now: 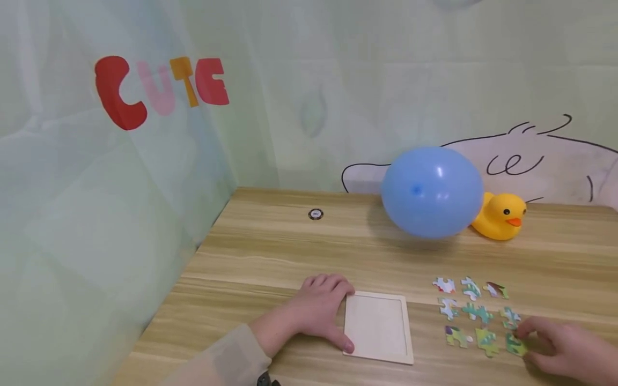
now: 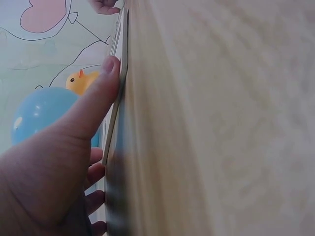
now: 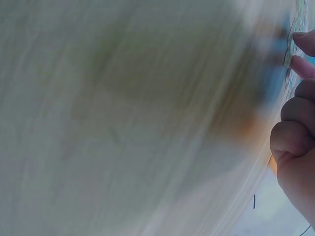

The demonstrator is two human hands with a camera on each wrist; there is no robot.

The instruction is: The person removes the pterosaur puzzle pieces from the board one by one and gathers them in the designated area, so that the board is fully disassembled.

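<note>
My left hand (image 1: 321, 313) spans the left edge of a shallow wooden puzzle tray (image 1: 376, 327), gripping it with the thumb at the near corner and the index finger at the far one. The left wrist view shows the thumb (image 2: 101, 93) against the tray's thin rim (image 2: 112, 125). At the right, my right hand (image 1: 569, 348) pinches a green puzzle piece (image 1: 515, 344) between thumb and index finger, low at the table. In the right wrist view, the other fingers of that hand (image 3: 298, 118) are curled in. The tray's recess holds no pieces.
Several loose puzzle pieces (image 1: 478, 313) lie in rows right of the tray. Farther back are a blue balloon (image 1: 432, 193), a yellow rubber duck (image 1: 499, 217) and a round black-rimmed chip (image 1: 316, 214). A fabric backdrop (image 1: 299, 107) borders the wooden table (image 1: 251, 257) behind and at left.
</note>
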